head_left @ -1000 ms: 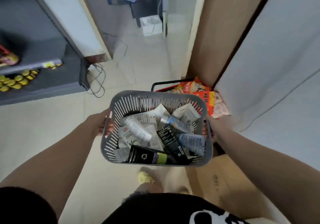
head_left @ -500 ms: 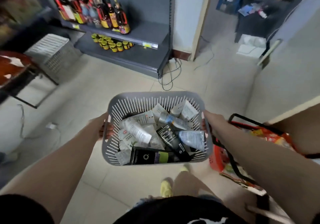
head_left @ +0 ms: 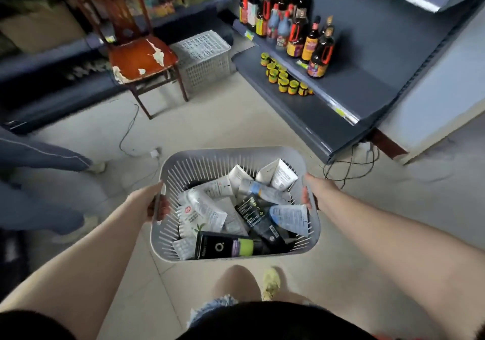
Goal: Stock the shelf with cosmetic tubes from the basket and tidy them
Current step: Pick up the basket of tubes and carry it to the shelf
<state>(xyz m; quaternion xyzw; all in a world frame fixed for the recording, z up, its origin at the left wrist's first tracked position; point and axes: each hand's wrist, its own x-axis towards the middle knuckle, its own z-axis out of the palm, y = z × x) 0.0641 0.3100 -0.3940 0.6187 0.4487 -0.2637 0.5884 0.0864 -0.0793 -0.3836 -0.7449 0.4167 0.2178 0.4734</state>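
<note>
A grey slatted plastic basket [head_left: 210, 162] hangs in front of me at waist height, above the tiled floor. My left hand [head_left: 151, 203] grips its left handle and my right hand [head_left: 315, 191] grips its right handle. Several cosmetic tubes lie jumbled inside: a white tube [head_left: 207, 208], a black tube with a green band [head_left: 225, 246], a black tube [head_left: 256, 215] and a pale blue tube [head_left: 290, 219]. A dark grey shelf unit [head_left: 354, 87] stands ahead on the right, with sauce bottles [head_left: 296, 27] and small yellow-lidded jars [head_left: 283, 79] on it.
A worn wooden chair [head_left: 141, 56] and a white crate [head_left: 204, 56] stand ahead on the left. Another person's legs [head_left: 39, 182] are at the left edge. Cables [head_left: 349, 169] trail on the floor by the shelf unit's end. More shelving [head_left: 52, 58] runs along the left.
I have turned left with the basket held the same way. The red shopping basket and door have left the view; the shelf, chair and crate now lie ahead.
</note>
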